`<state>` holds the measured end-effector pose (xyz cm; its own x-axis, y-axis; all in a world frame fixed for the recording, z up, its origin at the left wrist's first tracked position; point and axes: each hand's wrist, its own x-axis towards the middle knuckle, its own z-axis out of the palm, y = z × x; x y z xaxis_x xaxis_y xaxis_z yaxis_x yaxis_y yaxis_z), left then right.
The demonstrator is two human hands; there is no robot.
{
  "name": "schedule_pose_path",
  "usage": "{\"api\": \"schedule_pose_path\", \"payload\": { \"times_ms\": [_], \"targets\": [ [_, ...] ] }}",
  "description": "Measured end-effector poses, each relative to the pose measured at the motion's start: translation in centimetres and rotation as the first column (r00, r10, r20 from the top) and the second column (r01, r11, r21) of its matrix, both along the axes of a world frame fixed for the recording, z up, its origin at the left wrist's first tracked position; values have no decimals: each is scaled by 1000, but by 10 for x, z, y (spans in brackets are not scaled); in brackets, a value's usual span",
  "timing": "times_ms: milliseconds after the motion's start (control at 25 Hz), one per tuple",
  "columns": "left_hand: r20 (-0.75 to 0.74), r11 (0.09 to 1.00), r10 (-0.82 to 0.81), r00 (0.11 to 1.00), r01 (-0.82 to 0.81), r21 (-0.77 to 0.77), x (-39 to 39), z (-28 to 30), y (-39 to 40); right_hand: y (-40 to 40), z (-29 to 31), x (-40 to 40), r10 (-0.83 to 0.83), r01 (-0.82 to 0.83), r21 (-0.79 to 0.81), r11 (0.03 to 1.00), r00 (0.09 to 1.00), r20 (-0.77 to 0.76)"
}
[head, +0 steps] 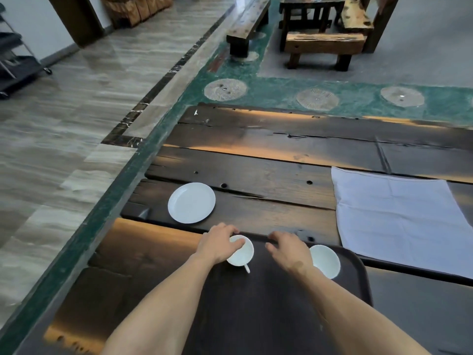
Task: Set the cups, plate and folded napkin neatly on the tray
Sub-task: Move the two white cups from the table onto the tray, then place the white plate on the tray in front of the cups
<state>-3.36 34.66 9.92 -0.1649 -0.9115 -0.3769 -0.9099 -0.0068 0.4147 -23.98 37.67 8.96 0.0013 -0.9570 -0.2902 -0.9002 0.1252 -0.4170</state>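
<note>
A dark brown tray (353,283) lies on the wooden table near me. Two white cups stand at its far side. My left hand (220,243) grips the rim of the left cup (243,254), whose handle points toward me. My right hand (289,249) hovers over the tray's far edge with fingers loosely curled, holding nothing, just left of the right cup (326,260). A white plate (191,202) sits on the table beyond the tray to the left. A white napkin (399,216) lies spread flat and unfolded on the table to the right.
The dark plank table (268,149) has cracks and holes; its left edge drops to a green-bordered floor. Wooden benches (323,44) and a table stand far back. A black wheeled cart (18,67) is at far left.
</note>
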Motion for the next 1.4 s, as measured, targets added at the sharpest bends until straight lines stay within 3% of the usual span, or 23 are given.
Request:
{"api": "schedule_pose_path", "payload": {
  "times_ms": [520,960,1400],
  "targets": [
    [-15,995,91,996,-90,43,143,-14,-29,-54,-7,143,52,-52,34,998,999,13],
    [-47,984,157,986,-152,93,177,-45,-82,-117,-33,172,77,-72,108,992,996,-34],
    [65,967,238,969,-243,79,199,-83,-156,-180,-72,184,-1,5,201,980,1000,-17]
  ]
}}
